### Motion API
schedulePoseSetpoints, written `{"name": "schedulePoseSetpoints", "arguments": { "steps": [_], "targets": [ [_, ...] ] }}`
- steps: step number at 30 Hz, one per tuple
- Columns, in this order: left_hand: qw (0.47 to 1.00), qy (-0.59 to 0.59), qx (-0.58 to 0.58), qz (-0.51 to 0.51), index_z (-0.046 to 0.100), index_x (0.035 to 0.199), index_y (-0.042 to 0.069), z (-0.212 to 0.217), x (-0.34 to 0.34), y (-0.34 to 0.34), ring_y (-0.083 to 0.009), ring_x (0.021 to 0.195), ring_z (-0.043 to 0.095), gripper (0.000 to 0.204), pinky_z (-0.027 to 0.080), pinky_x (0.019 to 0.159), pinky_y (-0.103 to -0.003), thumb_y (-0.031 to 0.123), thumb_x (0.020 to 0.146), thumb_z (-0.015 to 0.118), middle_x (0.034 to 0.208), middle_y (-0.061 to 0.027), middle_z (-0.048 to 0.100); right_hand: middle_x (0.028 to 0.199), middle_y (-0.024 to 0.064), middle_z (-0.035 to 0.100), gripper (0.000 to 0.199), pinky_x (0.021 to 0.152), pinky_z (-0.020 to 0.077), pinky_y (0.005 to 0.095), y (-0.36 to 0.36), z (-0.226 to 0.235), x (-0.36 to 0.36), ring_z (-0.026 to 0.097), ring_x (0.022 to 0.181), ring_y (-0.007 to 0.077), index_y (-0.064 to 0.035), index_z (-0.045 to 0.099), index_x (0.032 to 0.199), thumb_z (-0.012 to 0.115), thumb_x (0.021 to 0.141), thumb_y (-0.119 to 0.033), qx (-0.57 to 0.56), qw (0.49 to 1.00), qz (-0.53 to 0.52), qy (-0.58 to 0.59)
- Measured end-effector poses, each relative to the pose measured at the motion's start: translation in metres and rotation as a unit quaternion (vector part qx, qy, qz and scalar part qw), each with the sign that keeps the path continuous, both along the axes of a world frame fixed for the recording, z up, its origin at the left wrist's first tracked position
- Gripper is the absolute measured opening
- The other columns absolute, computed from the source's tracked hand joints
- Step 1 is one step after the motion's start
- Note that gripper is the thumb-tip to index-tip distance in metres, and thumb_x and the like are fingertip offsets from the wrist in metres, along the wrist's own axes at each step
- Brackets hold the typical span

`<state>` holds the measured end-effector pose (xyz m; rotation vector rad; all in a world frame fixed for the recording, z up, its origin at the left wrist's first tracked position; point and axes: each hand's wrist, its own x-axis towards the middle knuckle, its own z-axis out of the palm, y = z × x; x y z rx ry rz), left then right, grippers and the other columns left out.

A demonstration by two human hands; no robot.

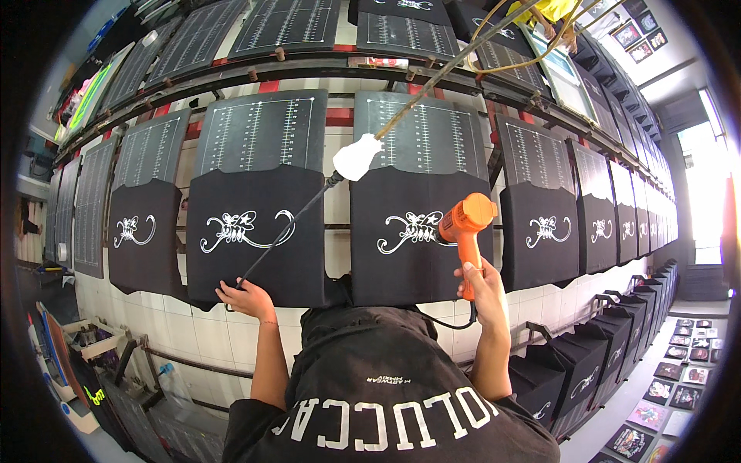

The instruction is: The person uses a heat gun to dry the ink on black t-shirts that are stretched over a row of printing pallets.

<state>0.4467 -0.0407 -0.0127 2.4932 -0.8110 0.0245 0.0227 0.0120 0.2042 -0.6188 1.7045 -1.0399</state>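
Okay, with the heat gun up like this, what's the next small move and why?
Probably sweep the orange heat gun leftward across the white print. The right hand holds its nozzle at the design's right end, so the rest looks untreated. The left hand rests on the neighbouring black panel.

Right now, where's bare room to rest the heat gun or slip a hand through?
Bare strip between the two centre black panels and, crossed by the cord. White tiles below the left hand are bare too. The heat gun in the right hand crowds the right-centre panel.
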Motion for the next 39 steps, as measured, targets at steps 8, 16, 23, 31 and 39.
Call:
{"name": "schedulePoseSetpoints", "arguments": {
  "steps": [8, 16, 23, 31, 39],
  "targets": [
    [1.000, -0.010, -0.001, -0.008, 0.038, 0.141, 0.001, -0.004, 0.003, 0.002, -0.0426, 0.123, 0.044, 0.050, 0.035, 0.102, -0.050, 0.028, 0.099, 0.046, 0.150, -0.0243, 0.026, 0.084, 0.0048, 0.062, 0.037, 0.058, 0.0457, 0.0218, 0.001, 0.001, 0.010, 0.053, 0.060, 0.0079, 0.0018, 0.055, 0.124, 0.058, 0.095, -0.022, -0.002, 0.998, 0.042, -0.052],
    [0.999, 0.024, -0.015, -0.015, 0.037, 0.140, -0.001, 0.003, 0.002, 0.001, -0.0459, 0.128, 0.039, 0.053, 0.034, 0.104, -0.052, 0.028, 0.098, 0.048, 0.150, -0.0264, 0.025, 0.085, 0.0036, 0.061, 0.036, 0.057, 0.0455, 0.0217, -0.012, -0.009, 0.021, 0.053, 0.060, 0.0069, 0.0014, 0.054, 0.125, 0.056, 0.096, -0.019, -0.009, 0.995, 0.078, -0.064],
    [1.000, 0.005, -0.014, -0.017, 0.038, 0.141, 0.001, 0.000, 0.003, 0.004, -0.0443, 0.126, 0.041, 0.050, 0.034, 0.104, -0.051, 0.027, 0.098, 0.047, 0.150, -0.0239, 0.026, 0.086, 0.0038, 0.061, 0.036, 0.057, 0.0454, 0.0216, -0.017, 0.001, 0.030, 0.053, 0.061, 0.0070, 0.0016, 0.053, 0.126, 0.057, 0.096, -0.018, 0.009, 0.993, 0.095, -0.066],
    [1.000, 0.017, -0.021, -0.008, 0.039, 0.140, 0.001, 0.004, -0.001, 0.002, -0.0426, 0.124, 0.043, 0.050, 0.035, 0.103, -0.050, 0.026, 0.098, 0.048, 0.150, -0.0239, 0.026, 0.086, 0.0043, 0.060, 0.037, 0.058, 0.0457, 0.0220, -0.007, 0.006, 0.024, 0.053, 0.061, 0.0074, 0.0022, 0.052, 0.126, 0.057, 0.095, -0.018, 0.027, 0.988, 0.126, -0.079],
    [0.999, 0.005, -0.028, -0.015, 0.040, 0.138, -0.001, 0.002, 0.002, 0.004, -0.0429, 0.120, 0.045, 0.050, 0.035, 0.100, -0.050, 0.025, 0.097, 0.047, 0.150, -0.0245, 0.027, 0.086, 0.0044, 0.060, 0.038, 0.059, 0.0471, 0.0236, 0.004, 0.007, 0.034, 0.053, 0.061, 0.0072, 0.0023, 0.052, 0.127, 0.057, 0.096, -0.018, 0.036, 0.982, 0.154, -0.099]
  ]
}}
